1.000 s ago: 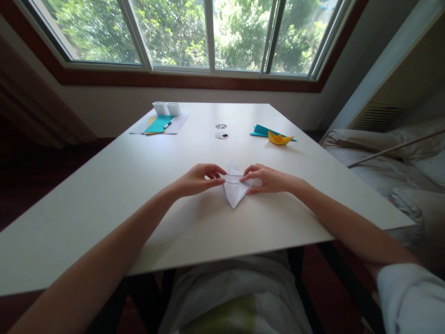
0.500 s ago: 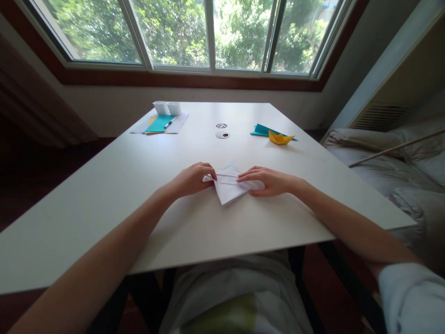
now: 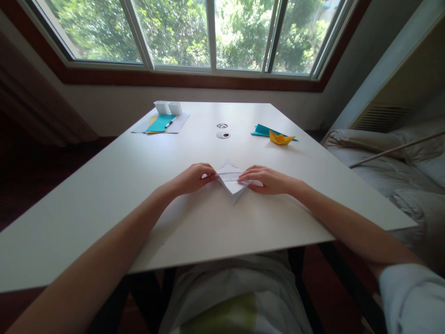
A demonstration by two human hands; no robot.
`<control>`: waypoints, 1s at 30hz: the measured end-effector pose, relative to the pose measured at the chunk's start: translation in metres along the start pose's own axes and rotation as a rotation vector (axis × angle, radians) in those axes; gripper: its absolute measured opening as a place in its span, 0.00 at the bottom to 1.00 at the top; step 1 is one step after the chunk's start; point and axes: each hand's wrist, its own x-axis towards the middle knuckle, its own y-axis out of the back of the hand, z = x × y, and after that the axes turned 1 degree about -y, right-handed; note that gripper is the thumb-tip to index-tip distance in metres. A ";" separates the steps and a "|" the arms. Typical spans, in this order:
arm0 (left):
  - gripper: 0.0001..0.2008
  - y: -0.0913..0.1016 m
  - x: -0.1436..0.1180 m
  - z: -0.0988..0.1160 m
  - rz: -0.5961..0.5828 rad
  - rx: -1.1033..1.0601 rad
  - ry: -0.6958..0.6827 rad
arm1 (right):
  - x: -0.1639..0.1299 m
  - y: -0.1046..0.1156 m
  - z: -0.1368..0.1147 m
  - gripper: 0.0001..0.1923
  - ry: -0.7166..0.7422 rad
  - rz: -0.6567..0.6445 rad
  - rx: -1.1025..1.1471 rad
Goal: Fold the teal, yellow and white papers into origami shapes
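A folded sheet of white paper [image 3: 230, 178], diamond-shaped with crease lines across it, is held low over the near middle of the table. My left hand [image 3: 198, 177] pinches its left corner between thumb and fingers. On the other side, my right hand [image 3: 262, 179] grips the right corner, fingers lying over the top face and thumb below. The paper's lower point faces me, and its layers stand slightly apart there.
On the white table [image 3: 194, 227], a yellow paper boat [image 3: 281, 138] sits before a teal folded paper [image 3: 261, 130] at right. Far left are teal paper [image 3: 161, 123], a pen [image 3: 170, 122] and white folded paper boxes [image 3: 168, 108]. Two round inserts [image 3: 223, 135] mark the tabletop's centre.
The white paper has turned a little and its lower point has shifted right. My left hand has slid slightly outward to the paper's corner; my right hand has barely moved.
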 end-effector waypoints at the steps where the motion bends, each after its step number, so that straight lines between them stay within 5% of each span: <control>1: 0.17 0.000 0.000 0.000 -0.001 -0.009 0.003 | 0.000 -0.001 0.000 0.19 -0.004 0.008 -0.010; 13: 0.18 0.001 -0.001 -0.002 -0.013 0.020 0.062 | -0.001 -0.001 0.000 0.17 -0.060 0.024 0.066; 30: 0.12 0.003 -0.005 0.001 -0.111 0.048 -0.105 | 0.003 0.004 -0.007 0.12 -0.159 0.068 0.070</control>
